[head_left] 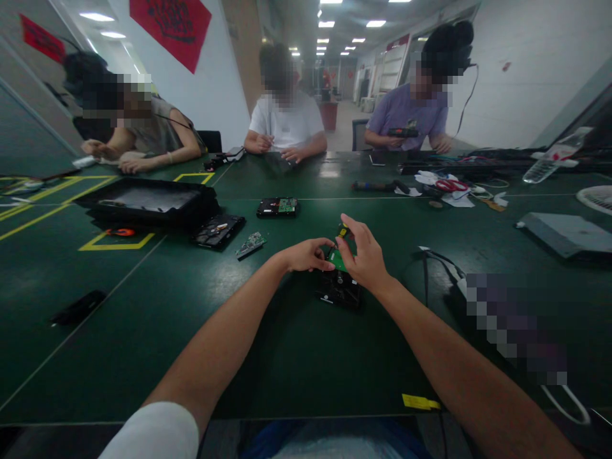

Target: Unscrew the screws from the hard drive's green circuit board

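Note:
In front of me lies a hard drive [338, 291], black, with a green circuit board [337, 259] at its far end. My left hand [310, 256] grips the far left of the drive, thumb and curled fingers at the board's edge. Above the board, my right hand [366, 258] pinches a short screwdriver [342, 231] with a black and yellow handle. Its tip is hidden by my fingers, so I cannot tell whether it touches a screw. A second hard drive [277, 207] and a loose circuit board [250, 245] lie beyond my left arm.
At the left stand a black tray [143, 197] and a dark drive part [218, 231]. A pouch [516, 325], its strap [425, 274] and a grey metal box [567, 233] lie right. A plastic bottle [557, 156] leans beyond. Three people sit across the green table [268, 357].

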Demonstrator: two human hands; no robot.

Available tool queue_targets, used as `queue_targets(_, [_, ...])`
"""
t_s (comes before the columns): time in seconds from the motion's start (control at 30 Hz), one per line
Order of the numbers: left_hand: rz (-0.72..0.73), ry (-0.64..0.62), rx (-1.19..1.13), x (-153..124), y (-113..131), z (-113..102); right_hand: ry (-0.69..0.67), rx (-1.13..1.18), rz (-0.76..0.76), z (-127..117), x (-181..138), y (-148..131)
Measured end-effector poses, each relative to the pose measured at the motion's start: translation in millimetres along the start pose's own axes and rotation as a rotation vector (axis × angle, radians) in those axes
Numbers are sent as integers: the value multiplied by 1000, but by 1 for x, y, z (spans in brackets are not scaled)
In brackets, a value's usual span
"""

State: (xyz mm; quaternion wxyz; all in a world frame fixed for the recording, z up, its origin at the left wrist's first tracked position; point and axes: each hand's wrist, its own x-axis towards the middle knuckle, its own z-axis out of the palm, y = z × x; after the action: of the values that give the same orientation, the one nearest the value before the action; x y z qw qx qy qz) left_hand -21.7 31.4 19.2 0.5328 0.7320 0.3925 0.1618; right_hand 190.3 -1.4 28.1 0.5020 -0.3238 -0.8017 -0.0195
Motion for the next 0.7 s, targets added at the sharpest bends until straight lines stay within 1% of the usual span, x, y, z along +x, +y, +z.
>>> queue_targets(0.2, [-15,-11,-10,1,-1,0,25,31,37,2,0,-1])
queue_targets(0.4, [-12,-5,11,0,1,-1,18,4,11,2,-1,2])
queue_targets(0.57, [-5,-20,19,0,1,-1,-9,49,41,2,-2,2])
queue_targets(0.7, [-2,-20,42,0,2,-1,8,5,20,2,-3,3])
